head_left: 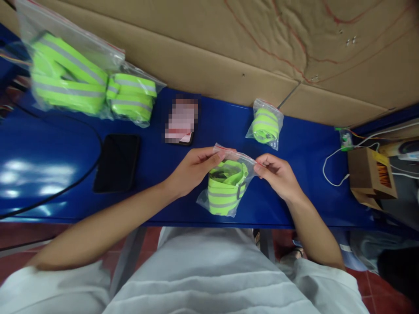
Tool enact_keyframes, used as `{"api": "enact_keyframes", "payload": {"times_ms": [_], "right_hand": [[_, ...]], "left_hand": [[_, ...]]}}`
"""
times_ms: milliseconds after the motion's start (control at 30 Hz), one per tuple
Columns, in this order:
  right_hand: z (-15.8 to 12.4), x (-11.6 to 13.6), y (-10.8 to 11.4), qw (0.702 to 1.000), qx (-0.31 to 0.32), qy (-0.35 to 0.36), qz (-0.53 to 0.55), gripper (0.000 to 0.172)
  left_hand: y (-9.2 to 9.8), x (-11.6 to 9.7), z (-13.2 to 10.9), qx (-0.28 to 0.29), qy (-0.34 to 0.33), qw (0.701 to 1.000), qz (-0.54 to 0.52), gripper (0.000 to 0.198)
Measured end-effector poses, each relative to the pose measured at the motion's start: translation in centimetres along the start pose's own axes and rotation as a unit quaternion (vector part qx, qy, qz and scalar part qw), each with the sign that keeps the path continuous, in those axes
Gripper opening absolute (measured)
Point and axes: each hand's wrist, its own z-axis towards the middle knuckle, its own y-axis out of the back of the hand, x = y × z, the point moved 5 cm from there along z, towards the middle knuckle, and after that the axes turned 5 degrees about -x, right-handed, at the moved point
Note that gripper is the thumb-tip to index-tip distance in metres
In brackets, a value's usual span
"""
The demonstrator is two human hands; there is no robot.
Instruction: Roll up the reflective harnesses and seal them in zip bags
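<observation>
A clear zip bag [225, 192] with a coiled neon-green strap and grey reflective stripes inside lies near the front edge of the blue table [304, 183]. My left hand [196, 168] pinches the bag's top edge at its left end, thumb on top. At the right end of that same edge, my right hand [278, 174] grips the corner between thumb and fingers. The red zip line runs between both hands. Just behind them lies a smaller bagged green roll [265, 126].
Larger bagged green straps [68, 78] and another bag [132, 98] lie at the back left. Two phones [116, 163] [181, 120] are left of my hands, beside a black cable. A cardboard box [369, 174] and white cable stand at the right; a cardboard-covered panel [196, 39] rises behind.
</observation>
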Motion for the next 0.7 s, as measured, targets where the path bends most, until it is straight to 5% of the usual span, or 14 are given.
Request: {"api": "enact_keyframes", "payload": {"times_ms": [700], "right_hand": [[-0.17,-0.19,-0.74,0.999,0.043,-0.003,0.007,0.032]], "left_hand": [[-0.61,0.2,-0.09,0.026,0.005,0.999,0.033,0.038]]}}
